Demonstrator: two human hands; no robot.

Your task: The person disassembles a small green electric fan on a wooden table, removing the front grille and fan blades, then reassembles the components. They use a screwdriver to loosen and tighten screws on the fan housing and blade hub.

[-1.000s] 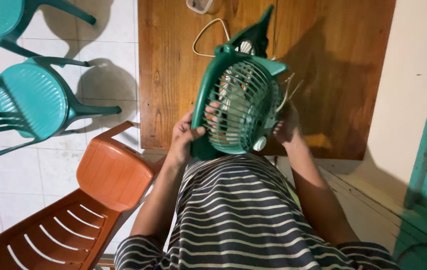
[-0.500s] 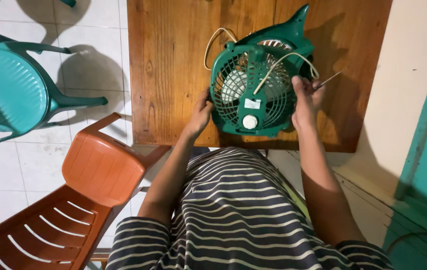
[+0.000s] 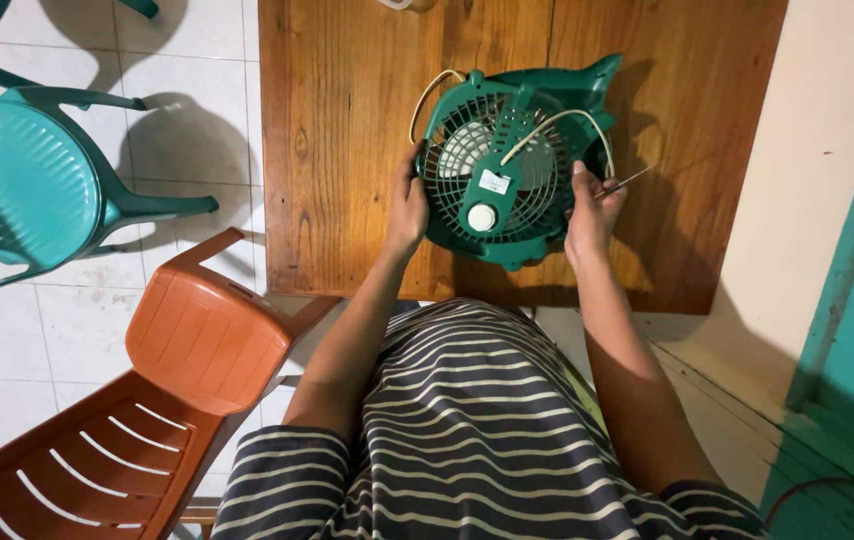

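From the head view, I am looking down at a small green plastic table fan with a round grille (image 3: 507, 165), which is now lying on its back on the brown wooden tabletop (image 3: 337, 150), grille facing up. A second ago I was holding it up off the wood, tilted toward me; half a second ago it was coming down, and now it is resting flat, so both hands are steadying rather than carrying.

My left hand (image 3: 407, 205) is pressing against the fan's left rim, fingers curled round the edge. My right hand (image 3: 592, 205) is grasping the right rim and is also pinching a thin metal rod-like tool (image 3: 627, 182), whose tip is pointing right, away from the fan. A cream-coloured power cord (image 3: 557, 125) is looping across the grille, and a white round knob (image 3: 483, 217) is sitting on the near part of the grille's centre bar.

Left of the tabletop, on the white tiled floor (image 3: 197, 60), an orange plastic chair (image 3: 167, 380) is standing near me and a teal plastic chair (image 3: 17, 190) farther left.
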